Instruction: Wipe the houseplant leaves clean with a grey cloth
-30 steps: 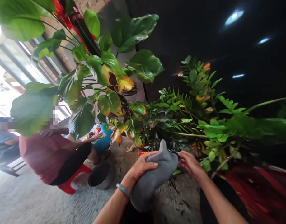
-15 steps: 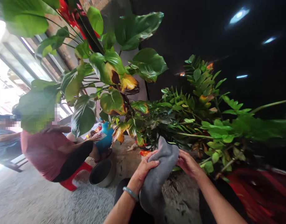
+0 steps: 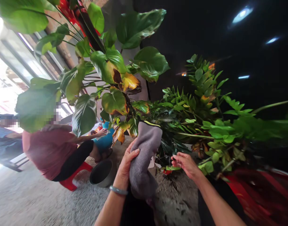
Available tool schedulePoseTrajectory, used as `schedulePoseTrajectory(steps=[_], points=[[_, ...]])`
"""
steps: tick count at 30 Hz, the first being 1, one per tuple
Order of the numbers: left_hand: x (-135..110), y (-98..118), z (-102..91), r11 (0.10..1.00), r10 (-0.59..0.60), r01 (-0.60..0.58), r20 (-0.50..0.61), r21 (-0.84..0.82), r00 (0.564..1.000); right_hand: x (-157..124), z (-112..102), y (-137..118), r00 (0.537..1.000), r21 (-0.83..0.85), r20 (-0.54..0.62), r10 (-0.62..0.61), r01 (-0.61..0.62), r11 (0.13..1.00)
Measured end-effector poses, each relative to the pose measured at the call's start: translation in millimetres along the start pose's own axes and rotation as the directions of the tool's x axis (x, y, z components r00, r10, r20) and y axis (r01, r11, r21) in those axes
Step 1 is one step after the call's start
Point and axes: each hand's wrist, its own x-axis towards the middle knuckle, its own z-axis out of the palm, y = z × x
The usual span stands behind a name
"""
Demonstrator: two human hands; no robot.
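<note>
My left hand (image 3: 127,164) grips a grey cloth (image 3: 144,150) and holds it upright, its top edge reaching the lower leaves of a big-leaved plant (image 3: 111,67). A band sits on that wrist. My right hand (image 3: 185,162) is off the cloth, fingers apart and slightly curled, reaching toward a low green leaf (image 3: 171,168) of the bushy plant (image 3: 195,116). Nothing shows in its grasp.
A metal bowl (image 3: 101,173) stands on the gravelly floor (image 3: 40,201) at left. Behind it a person in a dark red top (image 3: 49,149) sits on a red stool (image 3: 72,182). A blue pot (image 3: 105,141) is further back. Red fabric (image 3: 261,194) lies at right.
My left hand has raised the grey cloth up toward the leaves. My right hand has let go of the cloth and moved down to the right, near a low leaf.
</note>
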Motion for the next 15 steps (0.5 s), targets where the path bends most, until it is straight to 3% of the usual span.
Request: schedulePoseTrajectory(steps=[6, 15], points=[[14.5, -45.9, -4.0, 0.965, -0.192, 0.183, 0.032, 0.19, 0.981, 5.8, 3.5, -0.3, 0.997, 0.07, -0.055, -0.061, 0.065, 0.995], [10.8, -66.8, -10.5, 0.945, -0.296, 0.283, 0.056, 0.164, 0.954, 11.4, 15.1, -3.0, 0.984, 0.052, -0.125, -0.13, 0.137, 0.989]])
